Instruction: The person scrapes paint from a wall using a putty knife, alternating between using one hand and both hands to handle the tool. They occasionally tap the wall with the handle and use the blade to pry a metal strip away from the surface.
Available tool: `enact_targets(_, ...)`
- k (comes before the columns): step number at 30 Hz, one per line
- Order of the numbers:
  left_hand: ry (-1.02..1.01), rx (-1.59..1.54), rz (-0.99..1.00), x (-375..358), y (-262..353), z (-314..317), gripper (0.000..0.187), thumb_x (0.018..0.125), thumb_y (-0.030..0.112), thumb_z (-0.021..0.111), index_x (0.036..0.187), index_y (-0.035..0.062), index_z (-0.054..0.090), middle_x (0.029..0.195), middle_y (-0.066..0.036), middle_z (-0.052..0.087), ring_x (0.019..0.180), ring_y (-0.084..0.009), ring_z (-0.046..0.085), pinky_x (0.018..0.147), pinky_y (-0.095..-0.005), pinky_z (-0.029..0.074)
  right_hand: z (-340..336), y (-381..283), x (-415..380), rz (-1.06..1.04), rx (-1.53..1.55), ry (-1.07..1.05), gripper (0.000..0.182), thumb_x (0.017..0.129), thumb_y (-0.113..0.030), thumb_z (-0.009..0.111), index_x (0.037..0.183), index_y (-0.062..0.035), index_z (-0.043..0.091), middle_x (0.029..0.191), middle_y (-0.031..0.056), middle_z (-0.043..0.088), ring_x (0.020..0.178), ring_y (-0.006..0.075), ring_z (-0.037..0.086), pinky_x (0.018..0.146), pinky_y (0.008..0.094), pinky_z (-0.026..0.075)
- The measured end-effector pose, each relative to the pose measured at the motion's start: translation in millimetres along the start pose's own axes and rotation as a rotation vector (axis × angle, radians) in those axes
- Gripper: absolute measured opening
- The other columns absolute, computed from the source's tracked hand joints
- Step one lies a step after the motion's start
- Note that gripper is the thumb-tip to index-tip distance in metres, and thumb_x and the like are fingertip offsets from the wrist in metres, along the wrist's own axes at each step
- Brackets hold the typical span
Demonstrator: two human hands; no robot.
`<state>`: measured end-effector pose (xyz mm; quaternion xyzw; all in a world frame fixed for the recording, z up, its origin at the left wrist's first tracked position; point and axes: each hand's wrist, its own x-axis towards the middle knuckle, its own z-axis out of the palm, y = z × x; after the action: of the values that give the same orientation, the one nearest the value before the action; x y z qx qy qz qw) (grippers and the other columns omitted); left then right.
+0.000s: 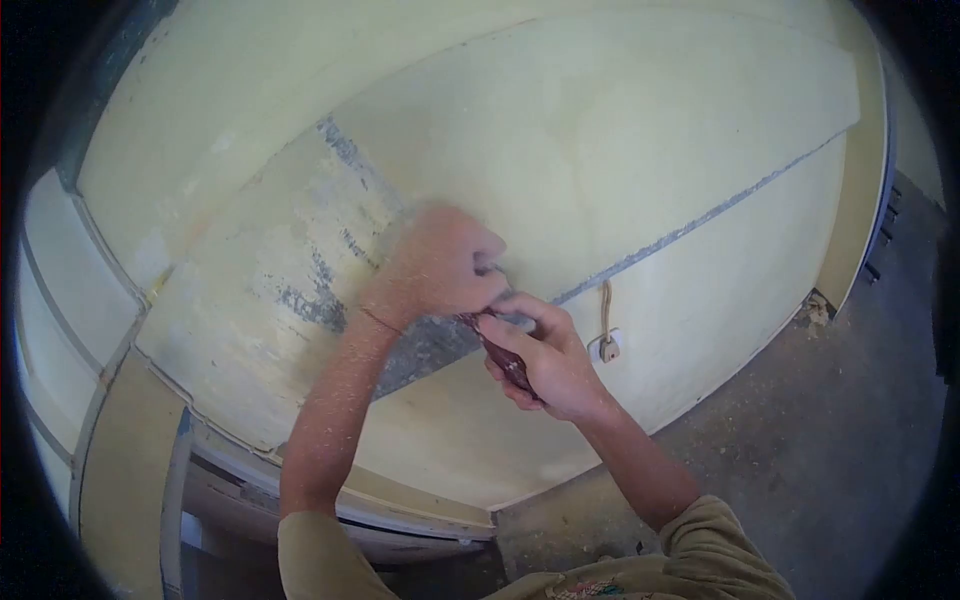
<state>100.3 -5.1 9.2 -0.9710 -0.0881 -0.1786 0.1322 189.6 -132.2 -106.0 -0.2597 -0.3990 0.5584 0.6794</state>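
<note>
right grip: closed around the dark red handle of a scraper, fingers wrapped tight, thumb on top, right hand low and just right of the left.
left grip: curled into a loose fist at the blade end of the scraper, fingertips pressing down there; left hand blurred, so unclear whether truly clasping the tool or only bearing on it.
scraper: slanted, handle toward the lower right, blade end toward the upper left, mostly hidden between the two hands; blade against the wall.
wall: pale yellow paint, filling most of the view.
scraped patch: grey and mottled, bare of paint, spreading up and left from the hands, with a darker grey area right beneath the left wrist.
grey line: thin strip running from the hands up toward the right.
cord: short, hanging down the wall just right of the right hand, ending at a small white socket.
floor: grey, dusty concrete at the right.
sleeves: olive cloth at the bottom edge.
</note>
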Motion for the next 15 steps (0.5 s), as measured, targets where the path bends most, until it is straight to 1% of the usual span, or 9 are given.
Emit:
enact_targets(3,-0.019,-0.07,0.047,-12.7,14.9,19.6,0.024,0.059,0.02,0.06,0.05,0.0031,0.046,0.049,-0.018,0.04,0.046,-0.0373,0.039,0.047,-0.0449,0.033,1.7,12.6,-14.4,0.06,-0.04,0.075,0.017,0.095,-0.024,0.061,0.1,-0.0075,0.058,0.057,0.0059,0.052,0.037,0.0099,0.042,0.031,0.0256,0.024)
enact_targets(4,-0.014,-0.076,0.056,-12.5,6.6,14.0,0.024,0.059,0.02,0.06,0.05,0.0031,0.046,0.049,-0.018,0.04,0.046,-0.0373,0.039,0.047,-0.0449,0.033,6.6,11.5,-9.5,0.009,-0.067,0.07,0.018,0.094,-0.024,0.061,0.101,-0.0075,0.058,0.057,0.006,0.052,0.036,0.0102,0.041,0.031,0.0257,0.023)
enact_targets(5,0.037,-0.052,0.026,-1.6,-1.1,-7.7,0.024,0.059,0.02,0.06,0.05,0.0029,0.046,0.05,-0.019,0.04,0.046,-0.0378,0.039,0.047,-0.0452,0.032,10.6,5.0,-2.5,-0.052,-0.101,0.065,0.019,0.094,-0.025,0.061,0.101,-0.0075,0.058,0.057,0.0061,0.052,0.036,0.0104,0.041,0.03,0.0258,0.023)
enact_targets(6,0.076,-0.038,-0.016,1.3,-4.2,-17.9,0.024,0.059,0.02,0.06,0.05,0.0027,0.046,0.05,-0.019,0.04,0.047,-0.0384,0.039,0.047,-0.0456,0.032,15.2,0.3,1.1,-0.051,-0.107,0.076,0.019,0.094,-0.025,0.061,0.101,-0.0075,0.058,0.057,0.0061,0.052,0.036,0.0104,0.041,0.03,0.0258,0.023)
enact_targets(8,0.08,-0.055,0.012,1.6,-6.1,-17.0,0.024,0.059,0.02,0.06,0.051,0.0024,0.046,0.051,-0.02,0.041,0.047,-0.0386,0.039,0.047,-0.0458,0.033,23.5,-12.7,8.7,-0.051,-0.09,0.076,0.023,0.095,-0.026,0.061,0.104,-0.0049,0.059,0.057,0.0051,0.05,0.035,0.0106,0.041,0.029,0.027,0.022)
enact_targets(10,0.07,-0.062,0.037,-5.0,-4.4,-5.7,0.025,0.059,0.021,0.06,0.051,0.0022,0.046,0.051,-0.021,0.042,0.047,-0.0388,0.04,0.047,-0.046,0.033,18.6,1.9,-10.2,-0.008,-0.093,0.109,0.023,0.095,-0.026,0.06,0.103,-0.0049,0.059,0.058,0.0053,0.051,0.035,0.0108,0.041,0.029,0.0271,0.023)
enact_targets(12,0.036,-0.073,0.105,-14.1,8.7,10.9,0.026,0.059,0.017,0.061,0.052,0.0012,0.041,0.048,-0.018,0.035,0.044,-0.0299,0.032,0.045,-0.0416,0.029,20.6,5.8,-13.8,0.023,-0.1,0.143,0.022,0.095,-0.026,0.06,0.103,-0.0048,0.059,0.058,0.0054,0.051,0.036,0.0109,0.041,0.03,0.0272,0.023)
enact_targets(13,0.039,-0.074,0.11,-13.3,0.3,7.0,0.026,0.059,0.017,0.061,0.052,0.0012,0.041,0.048,-0.018,0.035,0.044,-0.0299,0.032,0.045,-0.0416,0.029,23.5,5.2,-11.1,0.005,-0.1,0.13,0.022,0.095,-0.026,0.059,0.102,-0.0047,0.059,0.058,0.0056,0.052,0.036,0.0111,0.042,0.03,0.0273,0.023)
enact_targets(15,0.136,-0.074,0.071,1.3,-11.0,-23.2,0.027,0.059,0.019,0.061,0.052,0.0017,0.041,0.049,-0.018,0.036,0.045,-0.032,0.034,0.046,-0.0426,0.03,30.1,-6.3,0.9,-0.018,-0.111,0.124,0.022,0.095,-0.026,0.059,0.101,-0.0046,0.059,0.058,0.0057,0.052,0.036,0.0113,0.042,0.03,0.0274,0.023)
